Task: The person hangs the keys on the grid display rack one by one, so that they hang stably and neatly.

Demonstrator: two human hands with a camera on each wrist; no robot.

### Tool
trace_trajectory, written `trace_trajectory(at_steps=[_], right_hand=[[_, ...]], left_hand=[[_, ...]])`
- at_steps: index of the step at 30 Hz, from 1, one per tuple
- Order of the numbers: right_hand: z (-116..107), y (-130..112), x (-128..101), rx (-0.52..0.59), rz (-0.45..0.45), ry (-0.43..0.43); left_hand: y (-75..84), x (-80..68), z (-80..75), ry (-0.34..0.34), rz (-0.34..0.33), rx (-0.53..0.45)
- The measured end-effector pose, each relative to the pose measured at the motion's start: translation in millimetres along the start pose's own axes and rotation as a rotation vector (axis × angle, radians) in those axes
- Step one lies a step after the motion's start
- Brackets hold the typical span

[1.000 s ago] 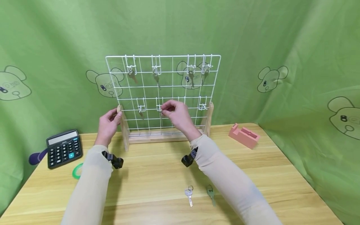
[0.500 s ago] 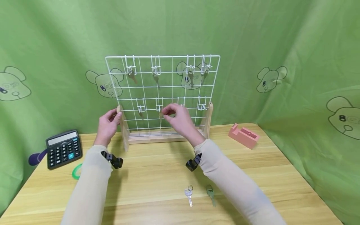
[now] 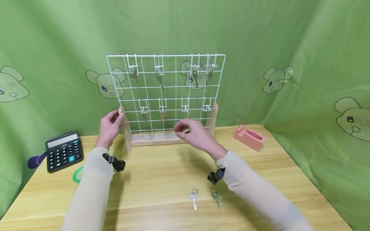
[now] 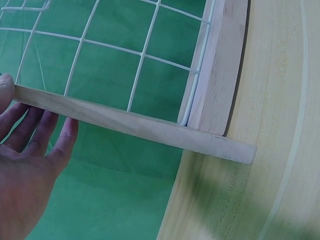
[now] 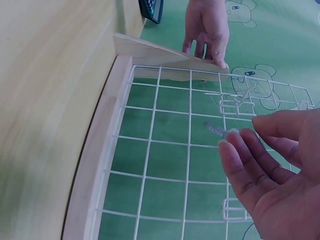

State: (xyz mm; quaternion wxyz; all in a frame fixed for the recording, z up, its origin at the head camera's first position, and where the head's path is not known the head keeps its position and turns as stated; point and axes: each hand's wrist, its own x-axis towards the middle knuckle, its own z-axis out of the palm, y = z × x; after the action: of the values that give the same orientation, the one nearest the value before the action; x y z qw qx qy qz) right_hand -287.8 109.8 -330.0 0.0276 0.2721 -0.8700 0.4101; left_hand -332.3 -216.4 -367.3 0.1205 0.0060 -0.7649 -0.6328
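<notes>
At the centre of the head view stands a white wire grid [image 3: 166, 93] in a wooden stand, at the back of the table [image 3: 162, 170]. The left hand [image 3: 109, 128] grips the stand's left wooden post [image 3: 125, 130], fingers [image 4: 47, 132] curled behind it and thumb in front. The right hand [image 3: 195, 134] hovers just in front of the grid's lower edge, fingers [image 5: 250, 165] loosely bent and apart, holding nothing as far as the blurred wrist view shows. Keys hang from hooks on the grid; one key [image 3: 162, 115] dangles in the lower row, just above and left of the right hand. Two loose keys [image 3: 204, 198] lie near the bottom centre. A calculator [image 3: 63, 151] sits at left, a pink tape holder [image 3: 250, 137] at right.
</notes>
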Motion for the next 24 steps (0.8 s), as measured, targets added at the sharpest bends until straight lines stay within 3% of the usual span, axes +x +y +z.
trace_trajectory(at_steps=[13,24], right_hand=[[4,24,-41,-0.014,-0.044,-0.158],[8,41,-66,0.005,0.012,-0.261]], left_hand=[[-1.1,-0.4,-0.5,0.001,-0.002,-0.01],[-1.2,0.5,-0.3,-0.003,-0.007,-0.004]])
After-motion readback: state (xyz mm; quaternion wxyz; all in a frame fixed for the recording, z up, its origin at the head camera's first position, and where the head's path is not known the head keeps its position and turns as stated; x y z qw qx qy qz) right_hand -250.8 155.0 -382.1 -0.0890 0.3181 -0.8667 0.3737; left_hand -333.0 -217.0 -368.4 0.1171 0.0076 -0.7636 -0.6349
